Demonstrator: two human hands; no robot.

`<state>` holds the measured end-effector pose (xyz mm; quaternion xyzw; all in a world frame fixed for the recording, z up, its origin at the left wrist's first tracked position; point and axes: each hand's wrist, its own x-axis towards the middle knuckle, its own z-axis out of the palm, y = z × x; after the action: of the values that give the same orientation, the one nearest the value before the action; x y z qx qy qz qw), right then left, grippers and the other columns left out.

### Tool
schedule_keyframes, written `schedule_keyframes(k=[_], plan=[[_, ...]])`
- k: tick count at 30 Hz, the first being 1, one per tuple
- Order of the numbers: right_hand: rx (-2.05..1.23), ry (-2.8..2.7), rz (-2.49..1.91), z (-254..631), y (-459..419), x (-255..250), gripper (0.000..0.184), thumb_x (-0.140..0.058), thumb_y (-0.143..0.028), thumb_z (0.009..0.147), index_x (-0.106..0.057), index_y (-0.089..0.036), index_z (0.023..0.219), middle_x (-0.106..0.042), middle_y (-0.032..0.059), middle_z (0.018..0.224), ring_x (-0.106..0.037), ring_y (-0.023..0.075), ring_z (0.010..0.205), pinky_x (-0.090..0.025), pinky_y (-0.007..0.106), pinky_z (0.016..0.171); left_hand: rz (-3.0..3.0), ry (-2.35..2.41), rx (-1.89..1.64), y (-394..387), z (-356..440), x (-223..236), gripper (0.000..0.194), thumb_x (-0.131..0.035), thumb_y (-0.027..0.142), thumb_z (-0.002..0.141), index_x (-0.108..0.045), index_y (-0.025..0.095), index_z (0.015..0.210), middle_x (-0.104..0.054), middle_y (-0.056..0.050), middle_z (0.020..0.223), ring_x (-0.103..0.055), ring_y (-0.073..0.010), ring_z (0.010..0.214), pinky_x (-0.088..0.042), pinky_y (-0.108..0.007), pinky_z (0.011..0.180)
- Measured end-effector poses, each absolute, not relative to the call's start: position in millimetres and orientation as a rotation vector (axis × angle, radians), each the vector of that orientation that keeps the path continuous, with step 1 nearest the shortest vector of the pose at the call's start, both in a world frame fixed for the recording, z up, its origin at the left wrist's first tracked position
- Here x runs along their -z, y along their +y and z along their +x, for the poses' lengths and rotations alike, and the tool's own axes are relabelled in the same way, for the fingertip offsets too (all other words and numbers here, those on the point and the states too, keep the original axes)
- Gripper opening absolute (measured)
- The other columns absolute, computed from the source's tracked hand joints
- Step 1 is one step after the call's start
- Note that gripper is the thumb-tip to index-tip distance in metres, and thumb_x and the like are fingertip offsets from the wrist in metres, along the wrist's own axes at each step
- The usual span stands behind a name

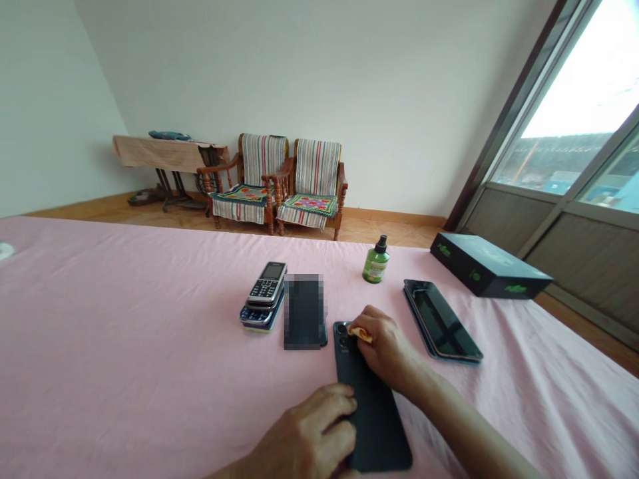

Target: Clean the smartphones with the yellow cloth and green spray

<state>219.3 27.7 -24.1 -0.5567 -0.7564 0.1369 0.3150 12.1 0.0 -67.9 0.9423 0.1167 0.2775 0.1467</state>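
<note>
A dark smartphone (377, 416) lies back side up on the pink cloth, its cameras at the far left corner. My right hand (384, 342) is closed round a small yellowish cleaning cloth (360, 332) and presses it by the camera lenses. With bent fingers, my left hand (312, 436) grips the phone's left edge; its thumb is mostly hidden. Just beyond is another dark phone (304, 313), partly blurred out. Left of that, a silver keypad phone (268, 283) tops a small stack of phones.
A green spray bottle (375, 261) with a black top stands behind the phones. To the right are a large dark tablet (444, 322) on a stack and a black box (489, 265). Pink cloth (124, 346) covers the surface. Two wooden chairs (312, 179) stand against the wall.
</note>
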Motion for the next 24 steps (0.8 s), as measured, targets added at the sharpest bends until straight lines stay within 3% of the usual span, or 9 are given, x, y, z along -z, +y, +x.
schedule_keyframes(k=[5,24], plan=[[-0.341,-1.965,-1.414,222.7,33.0,32.1,0.030,-0.049,0.005,0.075,-0.069,-0.017,0.083,-0.058,0.0049,0.082,-0.055,0.0177,0.079,-0.042,0.028,0.070,2.741,0.370,-0.659,-2.6,9.9,47.5,0.017,-0.064,0.027,0.089,-0.063,0.013,0.097,-0.065,-0.014,0.118,-0.054,-0.0242,0.123,-0.045,-0.027,0.104],[-0.321,-1.986,-1.435,209.4,34.1,31.0,0.049,-0.042,0.011,0.069,-0.069,-0.022,0.093,-0.059,0.0045,0.090,-0.051,0.0190,0.086,-0.039,0.030,0.077,2.720,0.355,-0.767,-0.3,12.7,72.6,0.017,-0.065,0.030,0.085,-0.060,0.017,0.095,-0.063,-0.012,0.117,-0.052,-0.0269,0.123,-0.046,-0.033,0.103]])
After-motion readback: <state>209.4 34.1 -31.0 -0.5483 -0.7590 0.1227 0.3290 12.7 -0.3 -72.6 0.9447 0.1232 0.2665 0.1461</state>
